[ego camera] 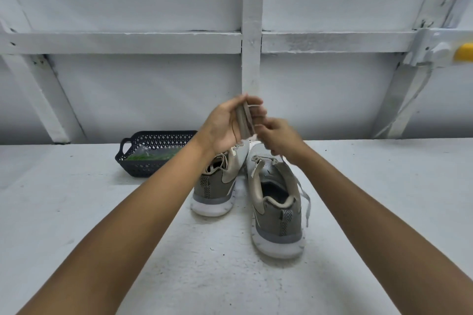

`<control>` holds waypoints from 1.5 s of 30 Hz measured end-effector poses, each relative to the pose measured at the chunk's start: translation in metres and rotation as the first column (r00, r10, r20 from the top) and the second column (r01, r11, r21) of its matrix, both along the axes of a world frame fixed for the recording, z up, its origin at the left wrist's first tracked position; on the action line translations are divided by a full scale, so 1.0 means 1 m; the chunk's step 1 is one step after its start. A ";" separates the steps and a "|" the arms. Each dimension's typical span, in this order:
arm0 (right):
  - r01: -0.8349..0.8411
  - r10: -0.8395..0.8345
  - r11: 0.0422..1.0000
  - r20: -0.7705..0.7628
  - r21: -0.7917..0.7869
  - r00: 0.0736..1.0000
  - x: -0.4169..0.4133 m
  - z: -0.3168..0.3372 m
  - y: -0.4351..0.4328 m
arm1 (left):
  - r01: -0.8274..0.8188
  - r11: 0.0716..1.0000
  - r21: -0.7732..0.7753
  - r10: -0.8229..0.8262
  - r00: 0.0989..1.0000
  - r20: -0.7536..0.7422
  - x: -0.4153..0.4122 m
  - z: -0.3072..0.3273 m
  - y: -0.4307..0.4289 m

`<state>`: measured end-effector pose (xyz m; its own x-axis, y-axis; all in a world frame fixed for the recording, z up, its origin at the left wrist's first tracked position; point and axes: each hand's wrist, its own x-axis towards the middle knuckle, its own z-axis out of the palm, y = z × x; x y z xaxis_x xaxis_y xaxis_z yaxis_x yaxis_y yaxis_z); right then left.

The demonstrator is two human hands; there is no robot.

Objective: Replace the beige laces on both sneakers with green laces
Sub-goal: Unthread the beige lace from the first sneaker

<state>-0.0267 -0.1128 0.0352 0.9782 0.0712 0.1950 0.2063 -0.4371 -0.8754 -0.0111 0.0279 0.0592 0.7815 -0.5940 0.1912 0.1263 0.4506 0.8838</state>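
**Beige lace coiled in left hand, above the sneakers**

Your left hand [225,123] is raised over the toes of the pair, palm toward you. Its fingers are curled round a beige lace [243,123] wound into a flat coil, whose long axis runs roughly 11 to 5 o'clock. Your right hand [279,139] sits against the coil at its 4 o'clock side, fingers bent. Blur hides whether it pinches a tail, so I cannot tell.

The left sneaker [217,186] and right sneaker [276,212] stand on the desk [102,238], heels toward you and toes to 12 o'clock. Their long axes are near parallel, and the left one is further off. A loose lace [305,202] trails down the right sneaker's 3 o'clock flank. The dark basket [153,140], at 10 o'clock of the shoes, holds the green laces [151,156].

Judgement: the lace is light, limp and flat, and will likely spring uncoiled if released, so grip across the wraps. Take the green ones by the tips for threading.
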 end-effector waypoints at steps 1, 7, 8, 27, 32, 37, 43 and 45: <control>-0.023 0.025 0.998 0.024 -0.056 0.999 -0.006 -0.007 0.002 | -0.057 0.998 -0.028 0.057 0.998 -0.014 0.005 0.002 0.001; -0.155 0.187 0.959 0.116 -0.239 0.976 -0.046 -0.003 0.007 | -0.227 0.971 0.069 0.228 0.974 0.001 0.022 -0.001 0.012; -0.173 0.204 0.962 0.135 -0.210 0.970 -0.050 0.005 0.008 | -0.220 0.970 0.106 0.221 0.975 0.008 0.021 -0.005 0.013; -0.046 0.053 0.990 0.052 -0.137 0.997 -0.019 -0.015 0.013 | -0.067 0.994 -0.085 0.064 0.997 -0.044 -0.001 -0.005 0.012; -0.086 0.124 0.931 0.084 -0.354 0.989 -0.046 -0.009 0.020 | -0.252 0.967 -0.036 0.252 0.968 -0.010 0.009 -0.004 0.020; -0.025 0.189 0.851 0.262 -0.525 0.946 -0.057 0.017 0.019 | -0.238 0.941 0.240 0.216 0.970 0.116 -0.006 -0.015 0.019; 0.014 0.178 0.887 0.369 -0.462 0.912 -0.041 0.040 0.009 | -0.014 0.892 0.453 -0.016 0.998 0.062 -0.019 -0.022 0.015; -0.076 0.196 0.935 0.326 -0.347 0.925 -0.036 0.038 0.005 | 0.078 0.894 0.440 -0.082 0.997 -0.011 -0.019 -0.023 0.017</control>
